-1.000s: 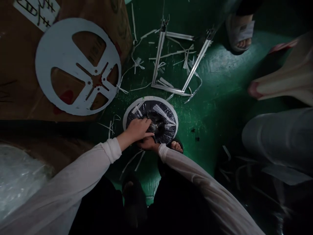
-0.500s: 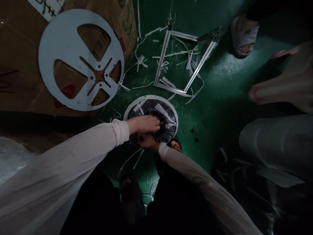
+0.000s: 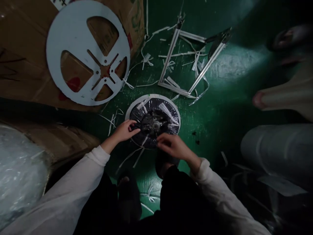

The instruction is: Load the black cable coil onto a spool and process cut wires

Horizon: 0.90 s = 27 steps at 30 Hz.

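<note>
A dark ring-shaped coil wrapped in shiny clear film (image 3: pixel 139 112) lies on a round pale disc (image 3: pixel 130 103) on the floor in front of me. Pale strips cross the wrap, and a metal hub (image 3: pixel 156 125) with dark parts around it shows at the centre. At the coil's left rim is my left hand (image 3: pixel 121 131), its thumb and fingers parted with nothing between them. My right hand (image 3: pixel 172 145) hovers at the near right rim, fingers loosely bent and a gap showing between thumb and fingers. Whether its fingertips touch the wrap I cannot tell.
A large white disc with cut-outs (image 3: pixel 55 49) leans on a cardboard box (image 3: pixel 22 78). An aluminium frame (image 3: pixel 168 58) lies among loose strapping strips (image 3: pixel 146 59). Clear plastic wrap (image 3: pixel 21 176) is at left, a grey roll (image 3: pixel 276 150) at right. Another person's arm (image 3: pixel 281 96) reaches in.
My hands have parted from over the coil's middle, the left moving left and the right moving right. The metal hub now shows. The camera view has shifted slightly.
</note>
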Motion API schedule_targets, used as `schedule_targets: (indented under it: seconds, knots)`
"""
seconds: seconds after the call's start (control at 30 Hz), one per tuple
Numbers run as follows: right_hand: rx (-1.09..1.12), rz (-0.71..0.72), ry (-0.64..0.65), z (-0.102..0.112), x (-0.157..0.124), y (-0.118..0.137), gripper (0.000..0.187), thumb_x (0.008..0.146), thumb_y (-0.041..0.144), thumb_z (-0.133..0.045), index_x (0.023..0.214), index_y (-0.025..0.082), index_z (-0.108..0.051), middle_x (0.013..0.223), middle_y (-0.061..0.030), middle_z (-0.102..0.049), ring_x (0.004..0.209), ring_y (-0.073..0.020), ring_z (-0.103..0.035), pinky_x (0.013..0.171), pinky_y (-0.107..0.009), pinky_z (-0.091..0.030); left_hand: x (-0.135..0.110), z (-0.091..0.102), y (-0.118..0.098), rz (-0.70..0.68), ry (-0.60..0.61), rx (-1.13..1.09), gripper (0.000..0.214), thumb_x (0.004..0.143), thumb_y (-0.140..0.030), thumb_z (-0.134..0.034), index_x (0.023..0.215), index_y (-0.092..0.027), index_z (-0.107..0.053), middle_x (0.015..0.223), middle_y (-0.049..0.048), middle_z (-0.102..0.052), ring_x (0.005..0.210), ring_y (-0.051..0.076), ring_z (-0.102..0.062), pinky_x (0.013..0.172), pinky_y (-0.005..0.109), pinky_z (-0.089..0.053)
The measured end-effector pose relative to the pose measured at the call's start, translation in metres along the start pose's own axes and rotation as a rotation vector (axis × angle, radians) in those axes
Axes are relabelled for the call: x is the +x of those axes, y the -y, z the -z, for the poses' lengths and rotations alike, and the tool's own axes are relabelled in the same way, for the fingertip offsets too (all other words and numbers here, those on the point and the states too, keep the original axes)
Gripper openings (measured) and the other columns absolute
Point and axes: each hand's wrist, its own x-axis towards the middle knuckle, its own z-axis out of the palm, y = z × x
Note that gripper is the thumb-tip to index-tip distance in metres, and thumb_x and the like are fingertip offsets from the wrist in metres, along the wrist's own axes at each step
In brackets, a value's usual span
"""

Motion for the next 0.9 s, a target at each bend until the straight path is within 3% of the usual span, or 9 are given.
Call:
schedule_targets:
  seconds: [0.07, 0.1, 0.23, 0.33, 0.4, 0.53, 0.6, 0.8, 0.9]
  knots:
    - [-0.251, -0.128, -0.188, 0.019, 0.010, 0.002, 0.031, 0.092, 0.033, -0.053, 0.119, 0.018, -0.054, 0.099, -0.0077, -0.069, 0.084, -0.0208, -0.067, 0.071, -0.029, -0.049, -0.002, -0.003, -0.006, -0.069, 0.027, 0.093, 0.056, 0.079, -0.059, -0.060, 0.121, -0.022, -0.059, 0.108, 0.0056, -0.063, 0.073, 0.016, -0.061, 0.073, 0.032, -0.049]
    - [-0.403, -0.160, -0.210, 0.024, 0.018, 0.003, 0.034, 0.091, 0.036, -0.055, 0.120, 0.017, -0.054, 0.104, -0.0101, -0.068, 0.087, -0.0236, -0.067, 0.069, -0.030, -0.049, -0.001, -0.004, -0.012, -0.096, 0.019, 0.152, 0.055, 0.080, -0.059, -0.059, 0.122, -0.024, -0.060, 0.109, 0.0055, -0.064, 0.080, 0.018, -0.062, 0.077, 0.033, -0.049]
    - [-0.781, -0.124, 0.025, 0.034, 0.055, 0.014, 0.034, 0.091, 0.038, -0.056, 0.116, 0.016, -0.054, 0.106, -0.0144, -0.067, 0.087, -0.0286, -0.068, 0.065, -0.032, -0.048, 0.001, -0.007, -0.028, -0.150, 0.010, 0.327, 0.031, 0.087, -0.048, -0.055, 0.094, -0.022, -0.070, 0.101, 0.0049, -0.067, 0.095, 0.022, -0.064, 0.084, 0.036, -0.044]
    - [-0.883, -0.074, 0.144, 0.038, 0.070, 0.021, 0.033, 0.092, 0.037, -0.055, 0.114, 0.013, -0.056, 0.102, -0.0165, -0.069, 0.086, -0.0294, -0.069, 0.065, -0.033, -0.048, 0.000, -0.009, -0.028, -0.168, 0.027, 0.385, 0.026, 0.088, -0.040, -0.055, 0.081, -0.020, -0.068, 0.091, 0.0046, -0.068, 0.091, 0.023, -0.064, 0.081, 0.038, -0.042]
    - [-0.912, -0.048, 0.186, 0.040, 0.076, 0.024, 0.029, 0.093, 0.033, -0.051, 0.111, 0.010, -0.058, 0.100, -0.0190, -0.070, 0.087, -0.0301, -0.070, 0.066, -0.033, -0.049, -0.001, -0.010, -0.025, -0.156, 0.009, 0.381, 0.028, 0.085, -0.046, -0.057, 0.079, -0.020, -0.066, 0.090, 0.0048, -0.068, 0.090, 0.023, -0.064, 0.080, 0.038, -0.042]
    - [-0.899, -0.002, 0.269, 0.037, 0.086, 0.027, 0.028, 0.093, 0.031, -0.050, 0.102, 0.008, -0.063, 0.095, -0.0215, -0.072, 0.089, -0.0313, -0.071, 0.067, -0.034, -0.049, 0.000, -0.011, -0.021, -0.107, -0.003, 0.321, 0.041, 0.081, -0.060, -0.058, 0.080, -0.020, -0.065, 0.093, 0.0050, -0.069, 0.091, 0.024, -0.064, 0.079, 0.038, -0.041]
    - [-0.873, -0.051, 0.223, 0.032, 0.088, 0.028, 0.032, 0.093, 0.036, -0.051, 0.100, 0.008, -0.064, 0.091, -0.0213, -0.072, 0.087, -0.0311, -0.071, 0.066, -0.033, -0.048, 0.002, -0.012, -0.020, -0.096, -0.016, 0.282, 0.042, 0.080, -0.062, -0.057, 0.081, -0.021, -0.065, 0.093, 0.0046, -0.070, 0.090, 0.024, -0.064, 0.080, 0.038, -0.042]
    - [-0.572, -0.295, -0.141, 0.017, 0.059, 0.005, 0.037, 0.085, 0.049, -0.057, 0.100, 0.015, -0.061, 0.083, -0.0128, -0.073, 0.077, -0.0260, -0.069, 0.066, -0.031, -0.046, 0.021, 0.001, -0.018, -0.028, -0.156, 0.021, 0.038, 0.088, -0.053, -0.048, 0.090, -0.019, -0.064, 0.092, 0.0058, -0.067, 0.080, 0.019, -0.063, 0.076, 0.032, -0.048]
    - [-0.192, -0.337, -0.312, 0.002, 0.032, -0.023, 0.024, 0.083, 0.034, -0.057, 0.101, 0.018, -0.056, 0.088, -0.0061, -0.072, 0.075, -0.0191, -0.067, 0.068, -0.028, -0.048, 0.041, 0.008, -0.021, -0.079, -0.271, 0.127, 0.043, 0.081, -0.040, -0.061, 0.117, -0.017, -0.058, 0.117, 0.0118, -0.059, 0.106, 0.026, -0.059, 0.092, 0.038, -0.047]
